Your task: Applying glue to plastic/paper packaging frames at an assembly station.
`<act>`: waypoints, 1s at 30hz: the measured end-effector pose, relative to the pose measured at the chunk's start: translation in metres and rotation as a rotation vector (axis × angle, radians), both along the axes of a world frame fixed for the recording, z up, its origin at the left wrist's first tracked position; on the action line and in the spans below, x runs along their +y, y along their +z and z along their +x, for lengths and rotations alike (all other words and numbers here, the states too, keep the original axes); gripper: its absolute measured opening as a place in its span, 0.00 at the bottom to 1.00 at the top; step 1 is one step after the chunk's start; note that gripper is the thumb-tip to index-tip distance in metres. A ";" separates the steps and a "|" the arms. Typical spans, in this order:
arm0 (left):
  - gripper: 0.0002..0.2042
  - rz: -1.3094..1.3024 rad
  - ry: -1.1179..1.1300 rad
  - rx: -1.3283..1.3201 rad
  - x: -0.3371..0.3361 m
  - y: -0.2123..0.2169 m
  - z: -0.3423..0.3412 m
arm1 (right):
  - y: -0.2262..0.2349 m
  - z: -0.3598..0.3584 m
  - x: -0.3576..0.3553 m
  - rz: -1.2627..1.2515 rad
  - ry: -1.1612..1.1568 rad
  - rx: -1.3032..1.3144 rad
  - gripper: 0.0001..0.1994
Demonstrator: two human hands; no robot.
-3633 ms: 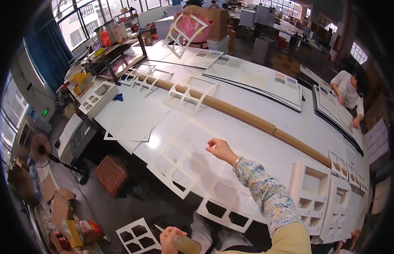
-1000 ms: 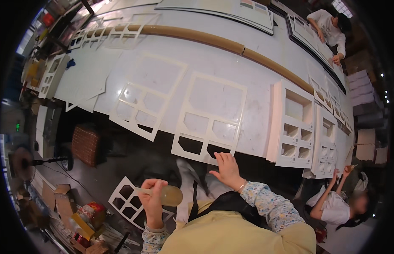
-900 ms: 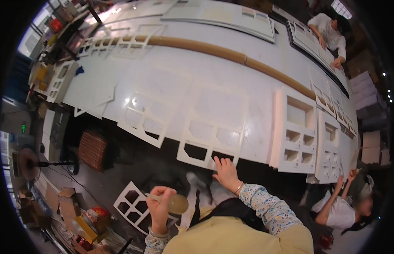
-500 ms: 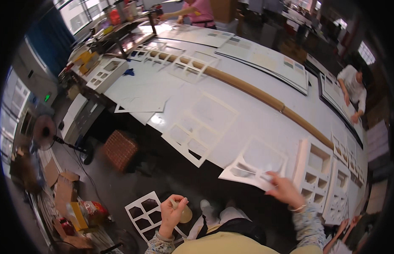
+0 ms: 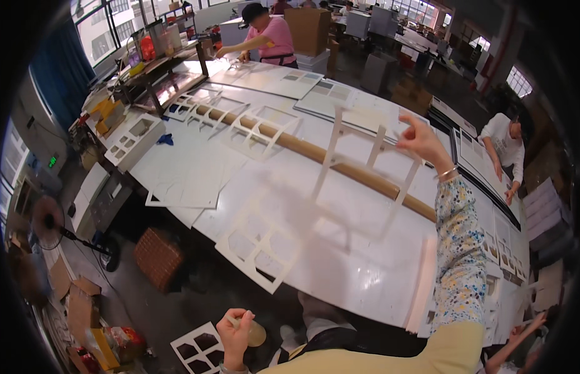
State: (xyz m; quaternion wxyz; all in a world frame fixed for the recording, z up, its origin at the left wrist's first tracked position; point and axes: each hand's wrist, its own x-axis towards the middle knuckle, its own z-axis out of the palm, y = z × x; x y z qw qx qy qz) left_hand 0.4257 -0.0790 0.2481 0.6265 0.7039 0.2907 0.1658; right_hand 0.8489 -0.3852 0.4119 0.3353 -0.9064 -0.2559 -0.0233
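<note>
My left hand (image 5: 235, 336) is closed around the narrow end of a yellowish, translucent squeeze bottle (image 5: 257, 335), low in front of my body. My right hand (image 5: 424, 143) is stretched far out over the table, its thumb and forefinger apart. Right beside those fingertips is a thin white frame with window-like openings (image 5: 327, 163), tilted over the long brown tube (image 5: 365, 179) and blurred by motion. Its shadow falls on the white tabletop (image 5: 371, 274). Another white cut-out frame (image 5: 274, 280) lies flat near the table's front edge.
Flat white sheets (image 5: 184, 187) lie to the left, beyond a brown woven stool (image 5: 158, 258). A thick white frame (image 5: 135, 140) stands at the far left corner. Co-workers are at the far side (image 5: 276, 40) and right (image 5: 505, 143). A fan (image 5: 48, 218) stands on the left.
My right hand has swung up and away from me, and the white frame has moved from the near edge to over the tube. My left hand still holds the bottle. The view has shifted.
</note>
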 end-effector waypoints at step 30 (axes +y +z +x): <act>0.05 0.106 0.019 0.193 -0.010 -0.023 0.098 | -0.311 0.090 0.180 -0.340 -0.072 -0.177 0.18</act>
